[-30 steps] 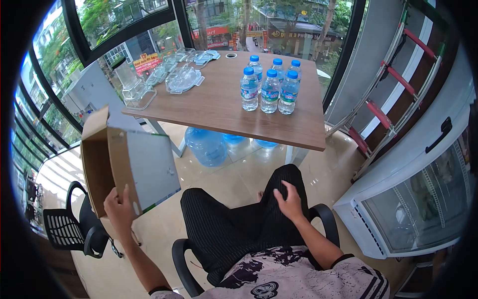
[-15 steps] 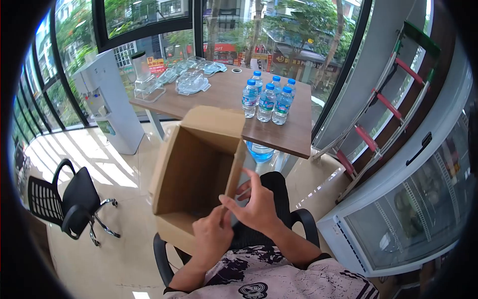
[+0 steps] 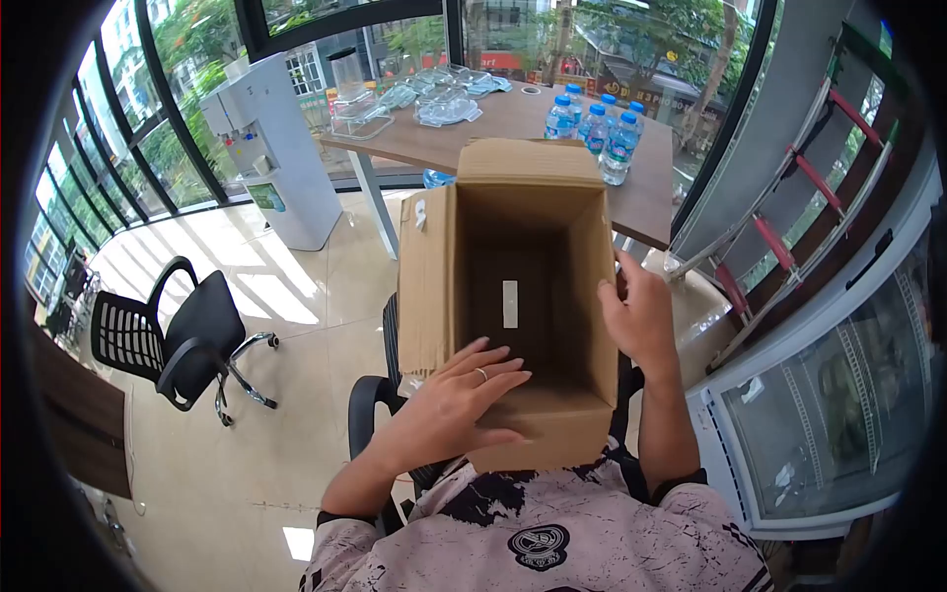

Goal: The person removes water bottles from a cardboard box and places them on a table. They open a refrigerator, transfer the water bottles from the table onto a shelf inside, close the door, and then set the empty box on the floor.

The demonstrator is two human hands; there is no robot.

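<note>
An open cardboard box (image 3: 533,434) faces me in front of my lap, its far, left and near flaps folded outward. A white strip (image 3: 510,304) shows on the dark bottom inside it. My right hand (image 3: 639,314) grips the box's right wall, thumb at the rim and the other fingers partly hidden outside. At the near left corner lies my left hand (image 3: 454,400), a ring on one finger. Its fingers are spread over the opening's edge, not wrapped round anything.
Behind the box, a brown table (image 3: 646,202) carries several water bottles (image 3: 619,148) and clear plastic packs (image 3: 449,107). A water dispenser (image 3: 271,148) and a black office chair (image 3: 202,326) are on the left. A ladder (image 3: 784,242) and a glass-door fridge (image 3: 829,414) stand right.
The box has turned more upright and shifted right in view, showing its bottom. My hands, close together at its right edge before, are now apart, left hand at the near left corner.
</note>
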